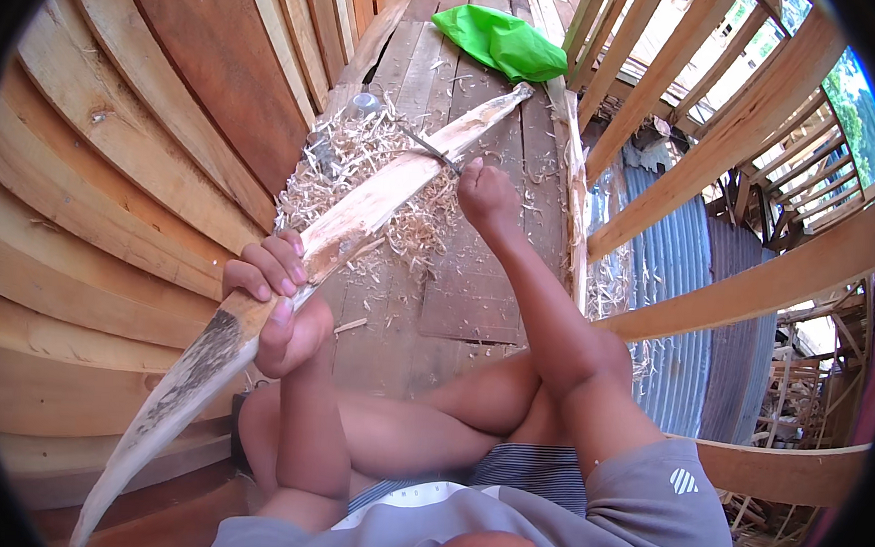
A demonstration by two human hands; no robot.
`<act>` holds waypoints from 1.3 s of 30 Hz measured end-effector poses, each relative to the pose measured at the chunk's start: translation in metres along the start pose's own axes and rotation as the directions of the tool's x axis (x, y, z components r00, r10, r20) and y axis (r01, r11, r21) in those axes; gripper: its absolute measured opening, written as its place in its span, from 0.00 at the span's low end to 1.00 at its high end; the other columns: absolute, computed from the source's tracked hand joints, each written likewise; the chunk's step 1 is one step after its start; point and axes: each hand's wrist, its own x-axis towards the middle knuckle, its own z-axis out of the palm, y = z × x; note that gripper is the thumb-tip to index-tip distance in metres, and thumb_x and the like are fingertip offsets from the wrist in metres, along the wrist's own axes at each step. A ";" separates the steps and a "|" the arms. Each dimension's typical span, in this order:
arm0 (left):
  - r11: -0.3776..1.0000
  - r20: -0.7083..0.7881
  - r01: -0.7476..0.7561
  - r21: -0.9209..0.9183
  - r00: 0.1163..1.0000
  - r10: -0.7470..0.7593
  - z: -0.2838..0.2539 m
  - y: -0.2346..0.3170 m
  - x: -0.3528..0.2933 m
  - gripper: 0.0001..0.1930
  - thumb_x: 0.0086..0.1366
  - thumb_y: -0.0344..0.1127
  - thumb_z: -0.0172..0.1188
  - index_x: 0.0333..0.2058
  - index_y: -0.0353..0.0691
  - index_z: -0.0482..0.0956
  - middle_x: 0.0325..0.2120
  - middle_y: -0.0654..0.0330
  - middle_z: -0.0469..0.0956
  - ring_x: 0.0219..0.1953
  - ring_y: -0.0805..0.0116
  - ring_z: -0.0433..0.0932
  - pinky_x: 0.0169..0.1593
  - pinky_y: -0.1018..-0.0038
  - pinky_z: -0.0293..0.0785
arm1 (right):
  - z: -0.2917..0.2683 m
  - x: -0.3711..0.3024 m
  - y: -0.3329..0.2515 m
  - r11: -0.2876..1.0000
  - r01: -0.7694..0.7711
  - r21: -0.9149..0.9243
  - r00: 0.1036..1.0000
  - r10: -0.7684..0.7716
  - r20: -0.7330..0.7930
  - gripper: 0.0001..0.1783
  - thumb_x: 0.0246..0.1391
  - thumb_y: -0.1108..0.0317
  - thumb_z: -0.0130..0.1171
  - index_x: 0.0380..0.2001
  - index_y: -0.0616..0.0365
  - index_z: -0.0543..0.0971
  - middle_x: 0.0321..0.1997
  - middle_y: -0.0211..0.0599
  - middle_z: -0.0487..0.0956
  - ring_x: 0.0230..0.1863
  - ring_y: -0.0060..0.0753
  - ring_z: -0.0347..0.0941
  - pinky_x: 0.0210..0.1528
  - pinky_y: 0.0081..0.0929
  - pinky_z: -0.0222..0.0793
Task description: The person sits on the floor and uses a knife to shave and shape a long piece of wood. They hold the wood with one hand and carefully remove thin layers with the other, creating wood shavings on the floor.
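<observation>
A long, pale piece of wood [387, 192] runs slantwise from the lower left up to the far middle, its bark partly stripped and a dark patch on its near end. My left hand [281, 299] is wrapped round it at mid-length. In my right hand [487, 192], closed in a fist, is the handle of a knife. The knife's narrow blade [427, 147] lies across the wood's upper face, pointing left. Most of the handle is hidden by my fingers. Curled wood shavings [415, 227] are heaped under and beside the wood.
A bright green bag or cloth [502, 44] lies on the plank floor [471, 296] at the far end. A small clear cup-like object [365, 104] sits among shavings. Wooden boards [89, 242] wall the left; a slatted railing [709, 100] stands right, with corrugated metal sheets [667, 288] beyond it.
</observation>
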 end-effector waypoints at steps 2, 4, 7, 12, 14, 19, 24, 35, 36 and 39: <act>0.999 -0.093 -0.031 0.030 0.995 0.033 -0.016 -0.006 -0.005 0.14 0.42 0.32 0.55 0.28 0.46 0.61 0.22 0.63 0.64 0.28 0.71 0.64 0.46 0.66 0.59 | -0.004 -0.014 -0.033 0.997 -0.063 -0.049 0.991 0.068 0.114 0.29 0.65 0.57 0.33 0.25 0.65 0.79 0.23 0.59 0.78 0.29 0.64 0.77 0.35 0.57 0.72; 0.999 -0.098 -0.006 0.032 0.995 0.009 -0.011 0.002 -0.002 0.12 0.42 0.34 0.53 0.28 0.48 0.62 0.23 0.64 0.63 0.29 0.71 0.63 0.46 0.67 0.59 | 0.000 -0.030 -0.047 0.998 0.055 -0.015 0.991 -0.052 0.127 0.35 0.66 0.55 0.33 0.14 0.67 0.76 0.17 0.62 0.74 0.26 0.68 0.75 0.35 0.57 0.71; 1.000 -0.069 0.001 0.003 0.998 -0.001 0.002 0.004 -0.003 0.12 0.42 0.33 0.53 0.28 0.47 0.62 0.22 0.64 0.64 0.28 0.70 0.63 0.47 0.67 0.59 | 0.006 -0.003 -0.009 0.997 -0.078 -0.021 0.996 0.079 0.052 0.36 0.66 0.54 0.33 0.13 0.67 0.75 0.17 0.60 0.75 0.25 0.65 0.75 0.35 0.57 0.71; 1.000 -0.135 -0.022 0.009 0.991 0.023 -0.012 0.001 -0.005 0.13 0.42 0.32 0.55 0.28 0.46 0.62 0.22 0.63 0.63 0.28 0.70 0.64 0.47 0.66 0.59 | 0.001 -0.027 -0.037 0.990 0.136 -0.042 0.991 -0.135 0.020 0.35 0.67 0.56 0.33 0.14 0.69 0.76 0.19 0.62 0.76 0.22 0.65 0.74 0.31 0.55 0.71; 1.000 -0.113 -0.009 0.004 0.994 0.009 -0.009 0.009 0.000 0.13 0.42 0.32 0.55 0.29 0.46 0.62 0.22 0.63 0.63 0.27 0.70 0.63 0.46 0.67 0.59 | -0.003 -0.037 -0.044 0.966 0.254 -0.042 0.951 -0.242 0.193 0.35 0.66 0.56 0.33 0.16 0.69 0.78 0.23 0.66 0.77 0.28 0.67 0.76 0.37 0.58 0.71; 1.000 -0.075 -0.003 -0.017 0.997 0.002 -0.005 0.013 -0.001 0.14 0.42 0.33 0.55 0.29 0.47 0.62 0.23 0.64 0.63 0.28 0.71 0.63 0.46 0.67 0.59 | -0.019 0.001 0.009 0.988 -0.154 -0.021 0.987 0.153 -0.048 0.35 0.66 0.55 0.34 0.15 0.66 0.78 0.17 0.61 0.75 0.24 0.65 0.75 0.34 0.56 0.71; 1.000 -0.077 0.000 -0.015 0.997 -0.001 -0.003 0.013 0.002 0.13 0.43 0.33 0.55 0.29 0.47 0.62 0.22 0.64 0.63 0.28 0.71 0.63 0.46 0.67 0.59 | -0.012 -0.022 -0.041 0.992 0.125 -0.016 0.979 -0.121 0.165 0.33 0.66 0.55 0.33 0.18 0.66 0.78 0.21 0.60 0.77 0.27 0.66 0.74 0.37 0.55 0.70; 0.998 -0.224 0.055 0.019 0.973 -0.049 -0.011 -0.014 -0.003 0.12 0.41 0.34 0.52 0.27 0.48 0.63 0.22 0.64 0.63 0.30 0.69 0.65 0.50 0.64 0.61 | 0.002 -0.032 -0.035 0.985 0.172 0.029 0.985 -0.173 0.023 0.34 0.67 0.57 0.34 0.12 0.64 0.75 0.12 0.58 0.71 0.18 0.64 0.71 0.31 0.57 0.69; 0.998 -0.277 0.058 0.027 0.960 -0.048 -0.012 -0.021 -0.005 0.12 0.40 0.34 0.52 0.27 0.48 0.63 0.22 0.65 0.63 0.30 0.69 0.65 0.50 0.63 0.61 | 0.003 -0.035 -0.040 0.993 0.102 0.062 0.994 -0.105 0.044 0.34 0.67 0.57 0.34 0.12 0.64 0.75 0.12 0.58 0.71 0.17 0.63 0.71 0.30 0.56 0.70; 0.998 -0.382 0.041 -0.044 0.923 -0.055 -0.025 -0.015 -0.005 0.12 0.39 0.34 0.51 0.27 0.47 0.64 0.22 0.64 0.63 0.30 0.68 0.65 0.50 0.64 0.63 | 0.008 -0.071 -0.078 0.993 0.058 0.105 0.976 -0.078 0.205 0.33 0.66 0.58 0.34 0.11 0.63 0.74 0.11 0.57 0.71 0.17 0.61 0.71 0.27 0.55 0.70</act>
